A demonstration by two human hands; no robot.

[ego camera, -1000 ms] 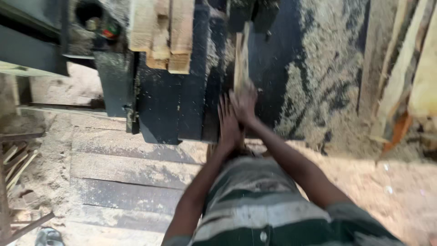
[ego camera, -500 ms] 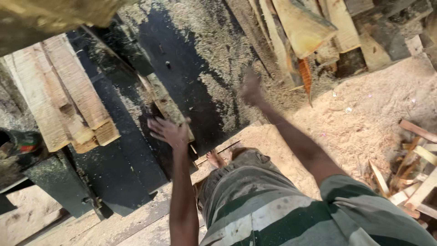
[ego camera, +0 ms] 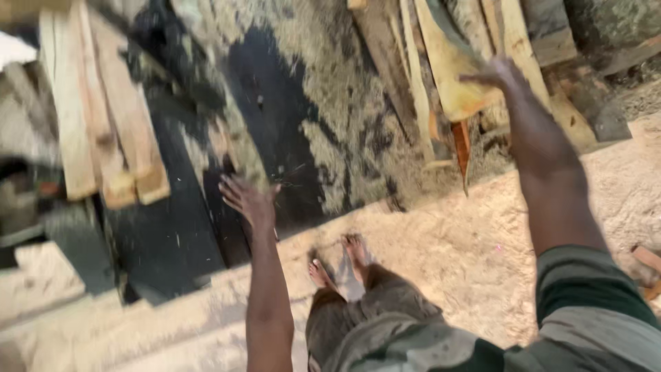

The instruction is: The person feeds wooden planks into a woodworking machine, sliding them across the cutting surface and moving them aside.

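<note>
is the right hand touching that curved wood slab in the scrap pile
Cannot tell. In the head view the right hand overlaps the curved wood slab, but motion blur hides any contact or gap.

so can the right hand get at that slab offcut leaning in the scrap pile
Probably yes. The right hand is stretched out with its fingers already at the edge of the pale slab offcut, nothing lies between them, and its grip is open. Motion blur hides whether they touch.

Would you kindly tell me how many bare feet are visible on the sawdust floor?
2: the left foot and the right foot stand side by side on the sawdust floor, beside the dark machine table.
</note>
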